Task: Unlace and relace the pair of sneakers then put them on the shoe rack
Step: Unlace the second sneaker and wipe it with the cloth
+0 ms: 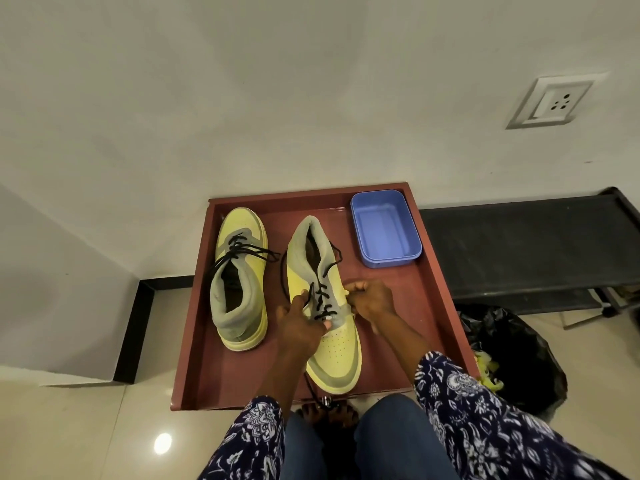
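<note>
The left hand (pixel 300 322) pinches the black lace (pixel 322 299) of the right sneaker (pixel 329 306) on the red-brown tray (pixel 433 306), while the right hand (pixel 372 301) grips that shoe's side. The other sneaker (pixel 239 278) lies at the tray's left, a blue tub (pixel 385 228) in its far right corner.

Dim indoor light, wide-angle edge distortion

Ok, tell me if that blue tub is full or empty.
Empty: the blue tub shows only its bare floor, sitting on the red tray.
</note>
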`<state>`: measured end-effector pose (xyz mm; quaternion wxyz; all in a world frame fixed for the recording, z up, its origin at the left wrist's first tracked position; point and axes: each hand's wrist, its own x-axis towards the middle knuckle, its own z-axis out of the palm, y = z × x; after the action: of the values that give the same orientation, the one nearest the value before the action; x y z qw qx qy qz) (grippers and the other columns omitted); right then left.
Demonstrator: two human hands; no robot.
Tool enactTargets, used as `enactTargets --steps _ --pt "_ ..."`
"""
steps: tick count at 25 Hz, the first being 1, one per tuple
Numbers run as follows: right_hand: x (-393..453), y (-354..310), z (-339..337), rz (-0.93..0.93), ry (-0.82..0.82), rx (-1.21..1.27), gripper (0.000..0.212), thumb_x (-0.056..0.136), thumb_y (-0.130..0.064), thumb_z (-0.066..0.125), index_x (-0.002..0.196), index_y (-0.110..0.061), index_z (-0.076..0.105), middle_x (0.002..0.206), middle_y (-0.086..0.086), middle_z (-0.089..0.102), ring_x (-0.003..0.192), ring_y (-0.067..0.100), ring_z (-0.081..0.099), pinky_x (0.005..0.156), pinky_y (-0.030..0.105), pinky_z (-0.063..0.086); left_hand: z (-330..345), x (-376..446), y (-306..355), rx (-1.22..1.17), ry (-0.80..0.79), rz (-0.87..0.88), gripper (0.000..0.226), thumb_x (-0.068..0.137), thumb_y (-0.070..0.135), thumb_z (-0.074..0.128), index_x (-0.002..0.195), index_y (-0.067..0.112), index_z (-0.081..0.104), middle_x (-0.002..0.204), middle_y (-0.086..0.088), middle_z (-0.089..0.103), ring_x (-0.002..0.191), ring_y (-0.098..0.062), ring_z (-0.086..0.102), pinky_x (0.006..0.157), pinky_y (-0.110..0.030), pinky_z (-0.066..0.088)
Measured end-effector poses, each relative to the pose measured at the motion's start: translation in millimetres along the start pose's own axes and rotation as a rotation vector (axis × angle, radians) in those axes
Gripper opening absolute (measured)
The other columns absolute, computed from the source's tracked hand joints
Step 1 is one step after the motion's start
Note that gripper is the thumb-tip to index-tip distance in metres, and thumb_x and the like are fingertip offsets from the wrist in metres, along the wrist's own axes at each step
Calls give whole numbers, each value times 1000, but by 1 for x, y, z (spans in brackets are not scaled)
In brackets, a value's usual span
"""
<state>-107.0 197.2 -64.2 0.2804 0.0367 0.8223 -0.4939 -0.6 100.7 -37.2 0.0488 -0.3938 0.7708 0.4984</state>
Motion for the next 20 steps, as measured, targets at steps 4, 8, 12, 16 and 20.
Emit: enactTargets --steps 4,8,12,16,20 --pt "20 -17 9 -41 17 -22 18 82 -1 62 90 -11 74 90 1 70 80 15 64 75 28 56 0 2 0 24 7 -3 67 78 17 71 136 21 39 118 -11 34 110 -28 47 96 -37 44" --pt "32 -22 13 -39 6 -29 19 83 -8 64 100 -12 73 103 5 72 96 19 65 90 35 54 1 2 1 12 22 9 66 78 16 71 137 20 40 122 -15 35 108 -27 50 96 -31 41" --pt "20 -18 7 -77 -59 -75 25 85 -1 56 101 -10 72 103 1 71 90 11 62 78 24 51 2 3 1 31 30 10 66 78 17 71 136 20 40 122 -14 35 107 -27 50 93 -27 39" --pt "-2 -1 0 -101 -51 -73 33 82 6 49 98 -9 73 99 0 72 85 5 58 74 16 43 2 2 1 22 26 11 65 79 16 70 136 20 39 126 -15 33 110 -28 49 93 -28 39" --pt "-17 14 0 -90 -27 -61 31 86 1 52 108 -12 70 110 1 70 94 7 59 84 15 46 -4 1 5 52 6 25 65 78 12 70 136 18 40 126 -16 35 113 -30 48 91 -25 37"
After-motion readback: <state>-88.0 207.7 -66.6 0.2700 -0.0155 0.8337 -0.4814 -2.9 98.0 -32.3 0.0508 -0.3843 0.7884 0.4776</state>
